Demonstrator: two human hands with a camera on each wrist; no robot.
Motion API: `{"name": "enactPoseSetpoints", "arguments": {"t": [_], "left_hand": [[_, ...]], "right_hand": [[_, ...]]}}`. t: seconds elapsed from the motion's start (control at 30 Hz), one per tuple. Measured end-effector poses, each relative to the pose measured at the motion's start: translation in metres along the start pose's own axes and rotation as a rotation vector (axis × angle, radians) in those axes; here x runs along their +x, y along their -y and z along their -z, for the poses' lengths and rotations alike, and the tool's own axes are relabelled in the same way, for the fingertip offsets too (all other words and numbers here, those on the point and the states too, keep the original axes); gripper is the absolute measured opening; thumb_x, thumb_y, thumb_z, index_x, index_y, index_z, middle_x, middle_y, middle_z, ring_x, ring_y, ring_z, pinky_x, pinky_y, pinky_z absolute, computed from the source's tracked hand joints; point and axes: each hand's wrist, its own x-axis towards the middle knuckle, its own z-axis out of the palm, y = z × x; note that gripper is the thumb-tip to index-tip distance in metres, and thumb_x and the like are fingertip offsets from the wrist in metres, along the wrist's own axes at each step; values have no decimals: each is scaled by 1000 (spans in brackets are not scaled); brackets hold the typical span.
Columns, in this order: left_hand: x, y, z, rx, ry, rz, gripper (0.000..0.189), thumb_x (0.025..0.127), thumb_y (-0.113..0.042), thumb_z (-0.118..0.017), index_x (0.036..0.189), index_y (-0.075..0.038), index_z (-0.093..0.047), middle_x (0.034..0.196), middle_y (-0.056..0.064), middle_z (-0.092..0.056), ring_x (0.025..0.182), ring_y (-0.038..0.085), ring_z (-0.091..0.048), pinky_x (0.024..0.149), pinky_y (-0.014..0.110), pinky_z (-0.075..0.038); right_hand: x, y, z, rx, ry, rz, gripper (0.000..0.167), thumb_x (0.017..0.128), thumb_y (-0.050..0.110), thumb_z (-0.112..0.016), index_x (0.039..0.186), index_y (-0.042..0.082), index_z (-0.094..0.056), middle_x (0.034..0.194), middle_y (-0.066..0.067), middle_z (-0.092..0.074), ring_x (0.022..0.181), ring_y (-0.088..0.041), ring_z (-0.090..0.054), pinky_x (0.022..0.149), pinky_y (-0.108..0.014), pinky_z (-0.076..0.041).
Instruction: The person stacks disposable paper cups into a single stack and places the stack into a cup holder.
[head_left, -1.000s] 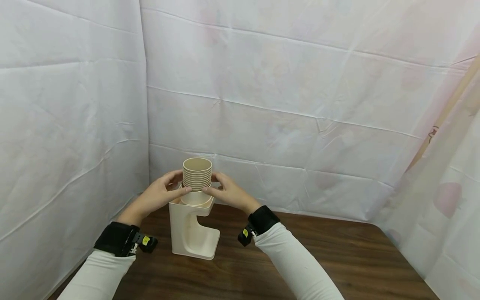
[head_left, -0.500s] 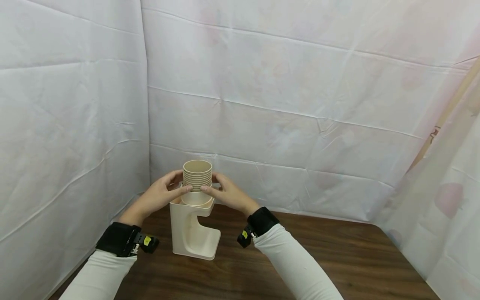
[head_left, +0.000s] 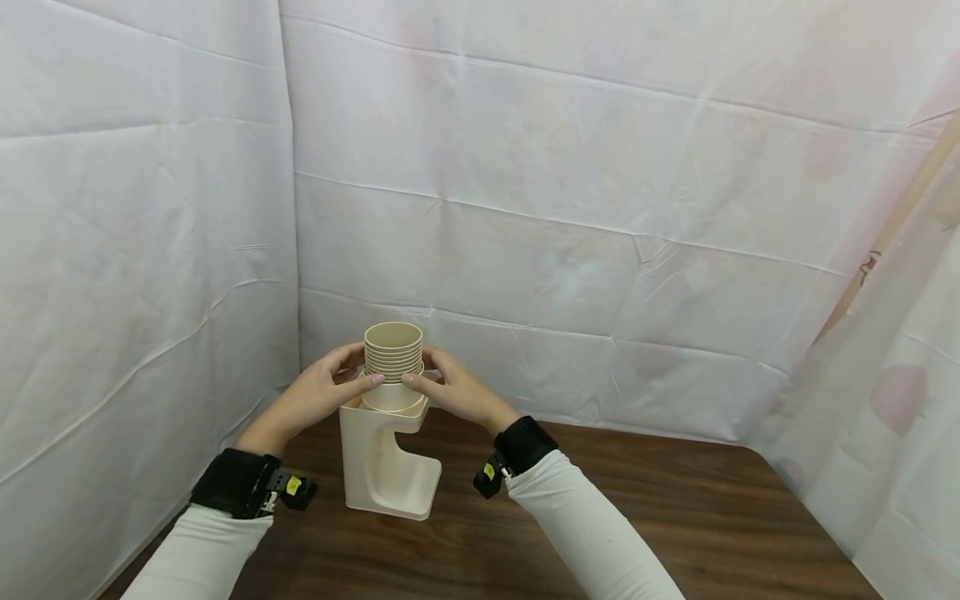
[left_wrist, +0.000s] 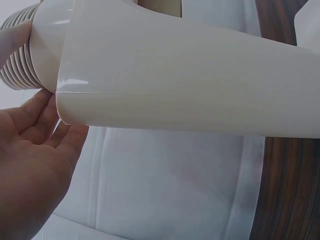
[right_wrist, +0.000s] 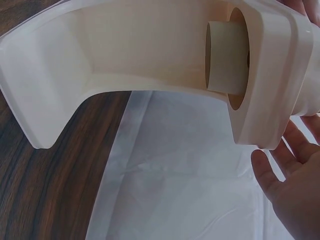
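A stack of beige paper cups [head_left: 393, 358] stands upright in the round white collar [head_left: 390, 397] on top of a cream, C-shaped cup dispenser [head_left: 363, 467]. My left hand [head_left: 318, 393] curves round the left side of the stack, its thumb on the lower rims. From the other side my right hand [head_left: 461, 387] holds it likewise, thumb in front. In the left wrist view the fingers [left_wrist: 35, 117] lie along the collar and the dispenser's top edge. A cup's lower end [right_wrist: 227, 57] pokes through the round hole under the dispenser's top, in the right wrist view.
The dispenser stands on a dark wooden table [head_left: 600, 508], close to its back left. White cloth [head_left: 525, 208] hangs behind and to the left. A wooden pole [head_left: 892, 225] slants at the right. Black straps [head_left: 528, 446] with small cameras circle both wrists.
The cup stack has sunk slightly into the collar, its top rim now a little lower. My hands keep nearly the same place around it, and the dispenser has not moved.
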Motion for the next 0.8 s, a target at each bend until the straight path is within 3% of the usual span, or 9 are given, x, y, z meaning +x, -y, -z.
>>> {"name": "enactPoseSetpoints", "arguments": {"t": [0.2,0.4,0.6,0.8], "left_hand": [[-1,2,2,-1,-4,-9,71,97,-36,-68,151,-2,-37,145,19,-48,138,36,-40,114,53,-29],[-7,4,3,-10,-2,-6,72,99,-34,-67,154,-5,-31,149,22,-42,138,43,-38,111,57,-31],[-16,-1,4,-15,-18,-17,70,98,-31,-68,153,-5,-33,149,23,-43,136,45,-40,109,58,-34],[-28,-9,4,77,-32,-73,66,98,-30,-68,150,-4,-38,147,22,-46,134,43,-44,107,59,-36]], "right_hand": [[0,-3,2,-32,3,29,54,103,33,-57,151,14,-40,145,-2,-51,132,-18,-48,103,-41,-43],[-8,-1,4,-104,-21,-18,61,101,44,-57,153,16,-38,147,-1,-48,134,-17,-43,106,-45,-40],[-17,1,8,-135,-17,-7,66,101,48,-56,154,16,-36,151,3,-44,134,-16,-43,107,-42,-39],[-28,2,15,-156,-24,-14,65,101,48,-57,154,18,-36,151,3,-45,135,-13,-43,108,-43,-38]]}}
